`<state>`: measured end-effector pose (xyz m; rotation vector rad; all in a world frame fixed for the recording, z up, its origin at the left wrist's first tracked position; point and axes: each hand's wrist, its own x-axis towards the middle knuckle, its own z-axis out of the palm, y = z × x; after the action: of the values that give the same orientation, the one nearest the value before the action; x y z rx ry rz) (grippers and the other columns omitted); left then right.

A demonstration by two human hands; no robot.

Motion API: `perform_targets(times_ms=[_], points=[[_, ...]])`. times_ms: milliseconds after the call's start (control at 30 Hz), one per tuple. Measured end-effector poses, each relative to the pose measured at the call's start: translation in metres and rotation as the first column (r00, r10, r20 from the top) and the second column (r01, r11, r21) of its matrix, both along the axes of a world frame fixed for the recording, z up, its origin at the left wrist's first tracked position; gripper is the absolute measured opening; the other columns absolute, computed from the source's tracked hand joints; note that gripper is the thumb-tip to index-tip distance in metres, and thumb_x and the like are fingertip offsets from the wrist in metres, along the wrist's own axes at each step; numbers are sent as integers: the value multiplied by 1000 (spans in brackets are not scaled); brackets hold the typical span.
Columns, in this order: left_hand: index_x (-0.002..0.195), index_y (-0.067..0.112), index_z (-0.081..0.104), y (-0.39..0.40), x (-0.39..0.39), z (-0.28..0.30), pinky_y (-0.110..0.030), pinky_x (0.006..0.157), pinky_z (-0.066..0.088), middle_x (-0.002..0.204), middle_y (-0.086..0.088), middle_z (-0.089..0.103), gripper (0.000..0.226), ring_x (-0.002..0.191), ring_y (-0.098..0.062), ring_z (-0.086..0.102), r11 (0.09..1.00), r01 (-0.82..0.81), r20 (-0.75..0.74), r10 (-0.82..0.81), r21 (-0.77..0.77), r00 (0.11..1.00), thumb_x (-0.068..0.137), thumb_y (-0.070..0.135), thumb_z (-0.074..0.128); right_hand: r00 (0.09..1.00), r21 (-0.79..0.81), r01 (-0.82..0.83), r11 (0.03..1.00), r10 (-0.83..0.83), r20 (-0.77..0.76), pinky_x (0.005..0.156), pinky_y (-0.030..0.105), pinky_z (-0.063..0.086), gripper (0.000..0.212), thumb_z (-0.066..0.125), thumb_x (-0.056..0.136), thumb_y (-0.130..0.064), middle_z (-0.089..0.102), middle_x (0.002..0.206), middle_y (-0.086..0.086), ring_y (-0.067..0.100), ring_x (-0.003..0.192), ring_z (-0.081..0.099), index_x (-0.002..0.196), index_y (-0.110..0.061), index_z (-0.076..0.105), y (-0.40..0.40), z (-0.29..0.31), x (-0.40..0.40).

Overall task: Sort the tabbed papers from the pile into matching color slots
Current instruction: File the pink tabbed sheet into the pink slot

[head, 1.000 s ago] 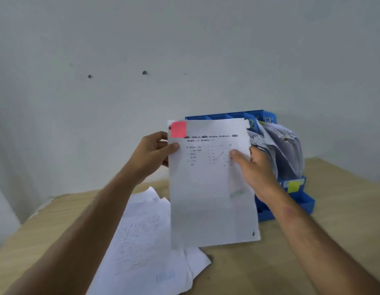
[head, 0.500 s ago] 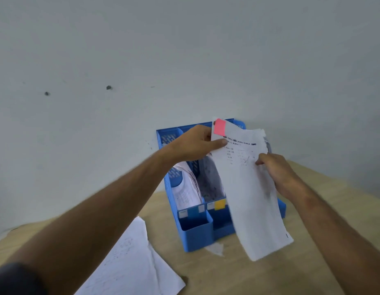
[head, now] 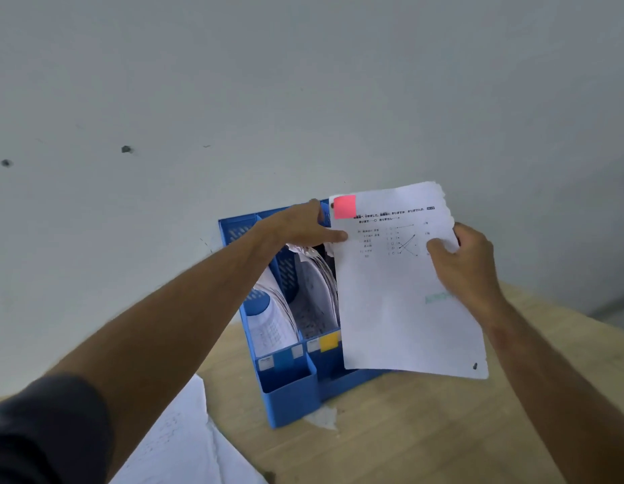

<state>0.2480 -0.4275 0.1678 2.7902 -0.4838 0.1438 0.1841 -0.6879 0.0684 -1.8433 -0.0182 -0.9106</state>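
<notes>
I hold a white printed sheet [head: 401, 291] with a pink tab [head: 345, 206] at its top left corner, upright in front of the blue slotted file rack [head: 289, 396]. My left hand [head: 300, 227] pinches the sheet's upper left edge. My right hand [head: 467, 263] grips its right edge. The rack's left slot bears a blue label [head: 284, 359] and the middle slot a yellow label [head: 329, 341]; both hold curved papers. The sheet hides the rack's right part. The pile of papers [head: 185, 445] lies on the table at lower left.
The wooden table [head: 408, 438] carries the rack against a plain grey wall [head: 303, 99]. A small paper scrap [head: 323, 418] lies at the rack's front foot. Bare tabletop shows to the right of the rack and in front of it.
The sheet has been carried from above the pile to the right, in front of the rack, and now faces me flat. Both hands keep their hold; the view has turned toward the rack.
</notes>
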Motion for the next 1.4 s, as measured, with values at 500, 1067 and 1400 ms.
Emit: perform_targets(times_ms=[500, 1067, 1400], points=[[137, 17, 41, -21, 13, 2, -19, 71, 53, 112, 6, 63, 53, 98, -10, 63, 834, -15, -217, -126, -551, 968, 94, 19, 72, 927, -269, 177, 947, -69, 369, 63, 44, 56, 12, 55, 101, -14, 71, 85, 11, 31, 70, 64, 100, -5, 64, 23, 19, -20], [161, 38, 4, -7, 23, 18, -37, 75, 58, 158, 7, 22, 127, 97, -20, 64, 908, 129, 486, 91, -399, 869, 71, 15, 90, 917, -267, 19, 963, 89, 388, 85, 34, 56, 28, 49, 106, -9, 66, 122, 7, 23, 104, 66, 133, -10, 56, 90, 2, 28], [99, 15, 64, 16, 32, 18, -38, 83, 50, 118, -5, 66, 31, 101, -25, 58, 990, 112, 531, -51, -82, 846, 78, -7, 69, 989, -399, 79, 913, -23, 143, 75, 33, 57, 19, 55, 98, -23, 70, 100, 6, 19, 88, 61, 107, -11, 66, 89, -35, 25]])
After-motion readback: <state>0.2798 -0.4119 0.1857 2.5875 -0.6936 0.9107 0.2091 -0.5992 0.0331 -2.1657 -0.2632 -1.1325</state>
